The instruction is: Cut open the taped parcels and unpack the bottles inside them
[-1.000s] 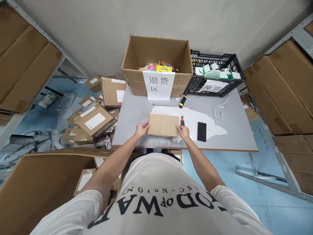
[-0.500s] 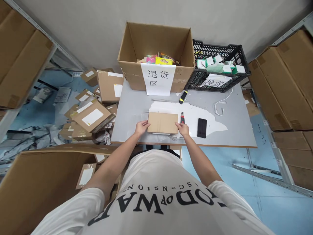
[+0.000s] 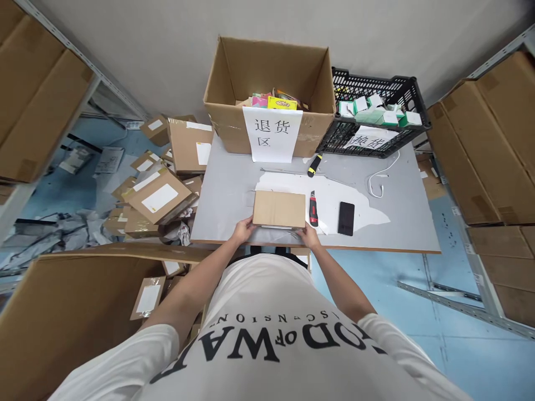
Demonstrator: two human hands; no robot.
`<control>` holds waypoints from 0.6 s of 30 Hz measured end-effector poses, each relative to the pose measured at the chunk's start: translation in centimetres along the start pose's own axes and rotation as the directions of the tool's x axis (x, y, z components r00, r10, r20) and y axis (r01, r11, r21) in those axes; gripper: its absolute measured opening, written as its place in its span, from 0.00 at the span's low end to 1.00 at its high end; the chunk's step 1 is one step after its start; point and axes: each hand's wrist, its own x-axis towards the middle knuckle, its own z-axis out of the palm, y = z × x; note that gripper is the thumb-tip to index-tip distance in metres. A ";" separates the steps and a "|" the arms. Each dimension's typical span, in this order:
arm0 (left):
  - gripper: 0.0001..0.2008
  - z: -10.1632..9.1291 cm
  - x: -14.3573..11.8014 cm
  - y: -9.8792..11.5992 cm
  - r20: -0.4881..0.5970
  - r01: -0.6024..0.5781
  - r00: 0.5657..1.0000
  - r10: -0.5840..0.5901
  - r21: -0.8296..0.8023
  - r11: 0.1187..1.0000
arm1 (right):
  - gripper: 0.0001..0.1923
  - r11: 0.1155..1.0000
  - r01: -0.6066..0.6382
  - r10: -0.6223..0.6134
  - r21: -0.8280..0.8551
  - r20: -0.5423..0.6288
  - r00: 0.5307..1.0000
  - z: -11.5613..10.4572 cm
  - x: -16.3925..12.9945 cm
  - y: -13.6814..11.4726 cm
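Observation:
A small cardboard box (image 3: 279, 209) is in front of me over the near part of the table, its plain brown top facing up. My left hand (image 3: 243, 230) grips its near left corner with the fingers closed on the edge. At the near right corner, my right hand (image 3: 309, 235) holds the box, its fingers partly hidden beneath. Just right of the box lies a red and black utility knife (image 3: 313, 209) on white paper (image 3: 330, 195). Farther right is a black phone (image 3: 346, 218).
A large open carton (image 3: 229, 131) with a paper sign and a black crate (image 3: 376, 146) of small boxes stand at the table's back. A yellow-black tool (image 3: 314, 166) and white cable (image 3: 371, 184) lie nearby. Parcels (image 3: 160, 198) pile up left, beside a big carton (image 3: 79, 312).
Both hands have slid down toward the near corners of the box. My right hand has moved off the utility knife's side, so more of the knife shows.

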 end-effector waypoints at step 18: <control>0.20 -1.7 0.9 8.7 -0.154 -0.135 0.969 0.191 0.315 0.939 | 0.20 0.964 0.114 -0.145 -0.239 -0.115 0.983 -5.7 2.6 -8.0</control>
